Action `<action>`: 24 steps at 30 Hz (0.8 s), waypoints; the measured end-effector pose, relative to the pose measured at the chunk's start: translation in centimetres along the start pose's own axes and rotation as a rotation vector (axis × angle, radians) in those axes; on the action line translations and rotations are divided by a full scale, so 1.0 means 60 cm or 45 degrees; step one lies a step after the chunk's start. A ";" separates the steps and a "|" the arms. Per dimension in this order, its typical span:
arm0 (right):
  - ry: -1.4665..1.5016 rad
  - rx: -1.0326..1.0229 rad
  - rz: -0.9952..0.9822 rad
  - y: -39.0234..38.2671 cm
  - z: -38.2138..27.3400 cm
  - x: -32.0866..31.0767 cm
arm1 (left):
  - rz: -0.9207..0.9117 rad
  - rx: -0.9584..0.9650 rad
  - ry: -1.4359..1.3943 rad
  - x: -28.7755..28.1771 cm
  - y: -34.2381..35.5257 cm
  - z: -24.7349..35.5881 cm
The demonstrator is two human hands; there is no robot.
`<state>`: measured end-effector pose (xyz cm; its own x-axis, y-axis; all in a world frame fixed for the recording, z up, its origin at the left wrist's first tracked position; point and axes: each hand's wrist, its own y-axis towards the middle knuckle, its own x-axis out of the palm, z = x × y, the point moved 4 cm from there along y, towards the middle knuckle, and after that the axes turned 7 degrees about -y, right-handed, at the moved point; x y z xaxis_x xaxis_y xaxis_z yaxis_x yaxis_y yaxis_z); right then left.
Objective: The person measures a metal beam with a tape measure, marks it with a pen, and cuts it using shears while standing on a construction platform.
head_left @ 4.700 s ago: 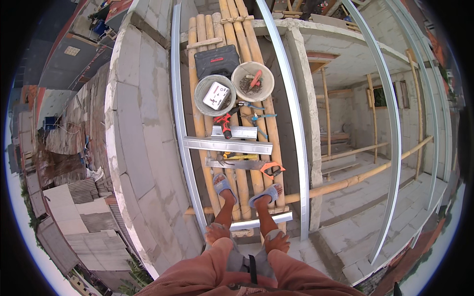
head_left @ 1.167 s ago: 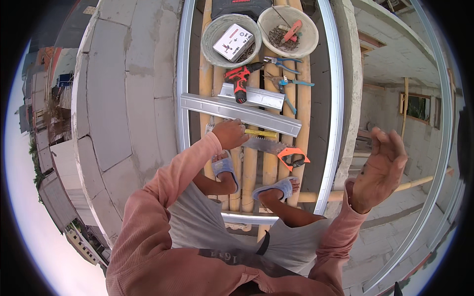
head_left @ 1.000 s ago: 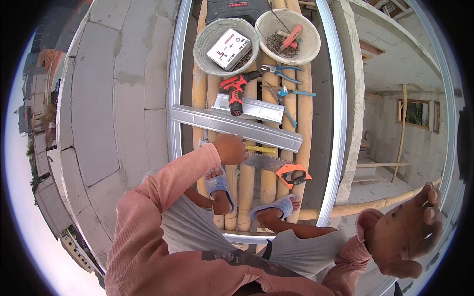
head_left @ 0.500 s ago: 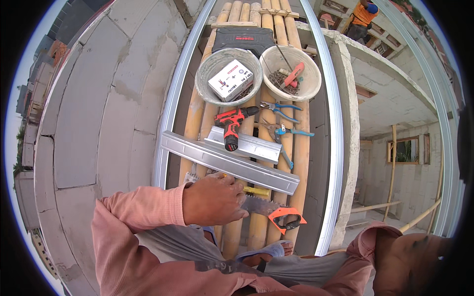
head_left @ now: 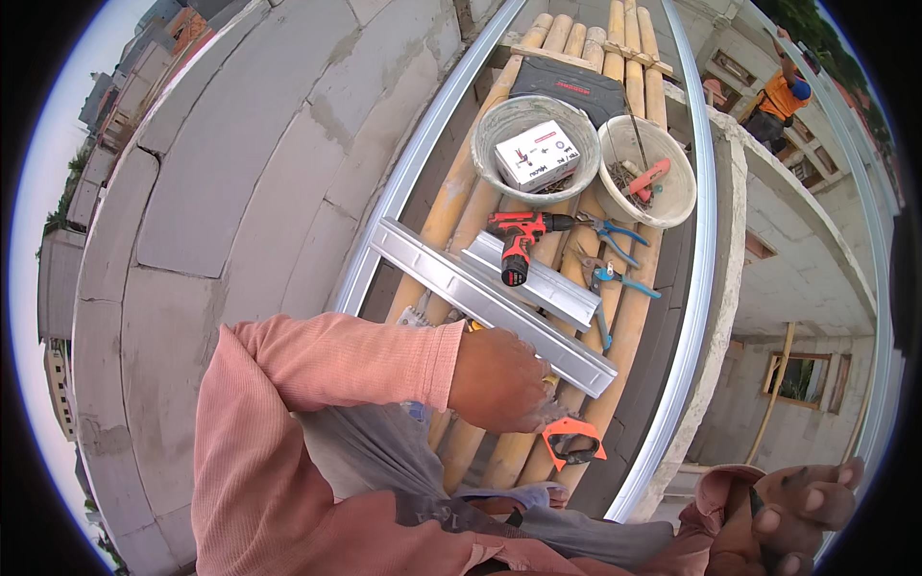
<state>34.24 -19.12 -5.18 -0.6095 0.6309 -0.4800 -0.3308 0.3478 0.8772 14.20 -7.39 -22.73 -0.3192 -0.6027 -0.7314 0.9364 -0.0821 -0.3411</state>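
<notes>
My left hand [head_left: 499, 380] reaches over the bamboo platform, back upward, fingers blurred and mostly hidden. It covers the blade of a handsaw, whose orange and black handle [head_left: 574, 443] shows just beyond the fingers; whether they grip it I cannot tell. A yellow object [head_left: 551, 382] peeks out by the fingers. Past the hand lie a long metal channel [head_left: 490, 303] and a shorter one [head_left: 567, 294], with a red and black cordless drill [head_left: 519, 240] against the short piece. At the right edge my right hand [head_left: 802, 509] is raised, fingers loosely bent and apart, with nothing visible in them.
Blue-handled pliers [head_left: 615, 235] and blue-handled snips [head_left: 619, 278] lie right of the drill. Behind stand a bucket [head_left: 488, 134] with a white box and another bucket [head_left: 684, 187] with screws. A black case [head_left: 567, 84] lies farther back. Metal rails [head_left: 693, 317] flank the bamboo; a co-worker [head_left: 776, 99] stands far right.
My view has swung, shifting the platform rightward. My left hand has moved right over the saw blade, closer to its handle. The fingers of my right hand have come into sight.
</notes>
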 end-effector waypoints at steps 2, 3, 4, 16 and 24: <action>-0.043 0.121 -0.218 -0.030 0.008 0.021 | 0.008 -0.060 -0.016 0.000 0.005 -0.014; -0.093 0.237 -0.346 -0.043 0.015 0.029 | -0.056 -0.118 -0.003 -0.019 0.014 -0.017; -0.134 0.387 -0.427 -0.057 0.026 0.036 | -0.114 -0.150 0.028 -0.044 0.029 -0.015; 1.361 1.901 -0.665 -0.284 0.099 0.286 | 0.987 -0.364 -1.806 -0.104 0.069 -0.154; 1.550 1.932 -0.683 -0.274 0.092 0.305 | 0.821 -0.321 -1.636 -0.097 0.085 -0.155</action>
<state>32.50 -9.46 -28.43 -0.9639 -0.1950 0.1815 -0.2487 0.9029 -0.3507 19.45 3.06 -25.70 0.6112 -0.7708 0.1800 0.7709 0.5280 -0.3563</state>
